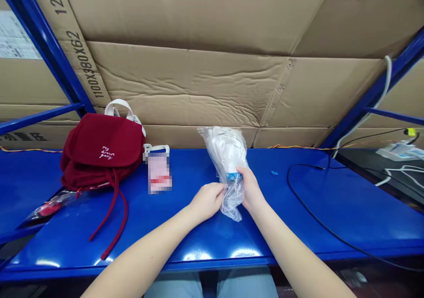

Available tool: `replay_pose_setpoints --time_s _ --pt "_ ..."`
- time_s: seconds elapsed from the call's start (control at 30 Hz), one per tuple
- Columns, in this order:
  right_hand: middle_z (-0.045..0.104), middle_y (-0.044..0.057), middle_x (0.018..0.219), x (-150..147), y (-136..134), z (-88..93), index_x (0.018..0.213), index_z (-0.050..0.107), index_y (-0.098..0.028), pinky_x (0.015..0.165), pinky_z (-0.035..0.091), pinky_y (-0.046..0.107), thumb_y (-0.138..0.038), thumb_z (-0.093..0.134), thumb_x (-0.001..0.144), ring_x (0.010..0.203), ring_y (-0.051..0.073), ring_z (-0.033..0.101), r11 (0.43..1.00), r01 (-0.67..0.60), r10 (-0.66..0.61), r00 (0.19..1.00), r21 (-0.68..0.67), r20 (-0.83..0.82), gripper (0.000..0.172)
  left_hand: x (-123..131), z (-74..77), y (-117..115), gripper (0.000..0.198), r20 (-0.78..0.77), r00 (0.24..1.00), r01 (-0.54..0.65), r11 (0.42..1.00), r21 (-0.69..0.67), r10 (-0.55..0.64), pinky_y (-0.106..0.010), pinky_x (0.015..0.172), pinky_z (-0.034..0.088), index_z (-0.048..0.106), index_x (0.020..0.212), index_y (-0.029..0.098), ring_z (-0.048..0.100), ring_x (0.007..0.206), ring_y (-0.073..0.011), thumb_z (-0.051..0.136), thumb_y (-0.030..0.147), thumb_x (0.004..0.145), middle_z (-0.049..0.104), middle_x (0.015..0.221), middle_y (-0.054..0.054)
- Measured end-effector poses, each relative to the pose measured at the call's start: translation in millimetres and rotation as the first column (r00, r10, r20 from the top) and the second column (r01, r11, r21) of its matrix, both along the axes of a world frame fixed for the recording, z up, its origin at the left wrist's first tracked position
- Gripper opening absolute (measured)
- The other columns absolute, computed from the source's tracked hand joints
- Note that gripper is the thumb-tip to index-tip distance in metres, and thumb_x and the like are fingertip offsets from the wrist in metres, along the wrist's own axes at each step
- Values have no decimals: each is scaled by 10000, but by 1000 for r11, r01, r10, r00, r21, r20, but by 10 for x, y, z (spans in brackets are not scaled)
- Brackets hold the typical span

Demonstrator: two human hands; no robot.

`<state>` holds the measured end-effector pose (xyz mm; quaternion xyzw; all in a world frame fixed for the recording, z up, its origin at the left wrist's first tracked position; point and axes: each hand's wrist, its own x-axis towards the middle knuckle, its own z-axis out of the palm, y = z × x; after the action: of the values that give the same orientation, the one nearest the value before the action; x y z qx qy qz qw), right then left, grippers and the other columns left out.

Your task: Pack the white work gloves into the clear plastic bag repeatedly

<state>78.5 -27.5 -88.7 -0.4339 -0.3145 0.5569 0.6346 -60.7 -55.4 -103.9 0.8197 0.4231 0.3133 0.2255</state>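
Note:
A clear plastic bag (231, 201) lies near the middle of the blue shelf, its crumpled end toward me. Inside it is a white, rounded item (228, 145) with a blue band near its lower end; its exact kind is unclear through the plastic. My left hand (208, 201) is closed, pinching the left edge of the bag. On the right side, my right hand (251, 187) grips the bag, thumb on top beside the blue band and the other fingers mostly hidden behind it.
Left on the blue shelf (185, 236) sits a dark red backpack (99, 143) with hanging straps. A blurred badge card (159, 172) lies beside it. A black cable (308, 205) curves across the right side. Cardboard (185, 77) backs the shelf between blue posts.

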Motion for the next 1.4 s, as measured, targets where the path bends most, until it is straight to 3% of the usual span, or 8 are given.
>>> replay_pose_setpoints --time_s 0.13,0.33,0.5,0.67,0.97,1.13,1.27,1.4 --pt "598 54 1089 80 34 -13 1134 478 -222 857 488 395 -391 650 655 988 242 591 982 134 -173 919 132 355 536 72 10 -123 186 -65 987 152 988 25 -150 -222 717 439 621 833 168 619 792 -161 438 173 868 662 845 -45" --pt "428 156 1307 105 70 -120 1307 349 -175 1042 328 484 -354 628 659 1258 302 377 882 -58 -396 445 467 803 727 -139 182 -135 205 -143 986 -76 996 48 82 -232 622 408 640 743 202 598 658 -147 465 239 842 662 722 -5" --pt "451 167 1275 21 23 -190 1342 328 -163 967 411 465 -372 620 672 1233 312 408 903 -233 -299 261 360 918 760 -316 266 -13 360 -28 939 -341 937 73 344 -250 644 436 558 1174 211 577 648 -134 503 321 836 646 902 -15" --pt "373 221 1370 41 -116 -185 1442 157 -151 937 399 552 -450 655 635 1270 378 374 918 -288 -254 102 273 962 994 -321 241 44 571 -196 957 -199 976 87 213 -268 684 451 329 1414 302 613 805 -189 432 481 882 638 982 -36" --pt "377 221 1369 -48 27 -265 1447 142 -142 942 417 488 -349 616 705 1265 358 401 929 -249 -232 187 274 955 905 -301 114 90 447 -194 977 -67 993 94 84 -282 808 447 463 1339 238 622 944 -203 368 245 902 665 1099 -73" --pt "332 234 1427 53 48 -198 1449 148 -138 1007 334 526 -528 665 657 1327 361 317 949 -208 -193 207 236 959 1023 -373 175 66 467 -124 939 -321 947 8 320 -254 588 407 504 1188 195 596 622 -173 519 487 823 641 727 -7" --pt "248 253 1465 286 -19 -161 1410 276 -158 1005 223 632 -712 626 587 1367 420 187 980 -14 -196 117 199 974 1052 -468 260 74 510 -210 866 -455 889 40 453 -261 554 346 571 757 195 564 622 -183 518 701 711 598 678 -19" --pt "554 204 1222 310 -96 -166 1119 570 -152 1015 155 656 -663 578 681 1235 404 415 986 -162 -58 -51 49 997 673 -459 212 90 439 -311 910 -280 960 22 273 -280 598 366 580 623 182 575 701 -208 486 570 802 621 709 -59"
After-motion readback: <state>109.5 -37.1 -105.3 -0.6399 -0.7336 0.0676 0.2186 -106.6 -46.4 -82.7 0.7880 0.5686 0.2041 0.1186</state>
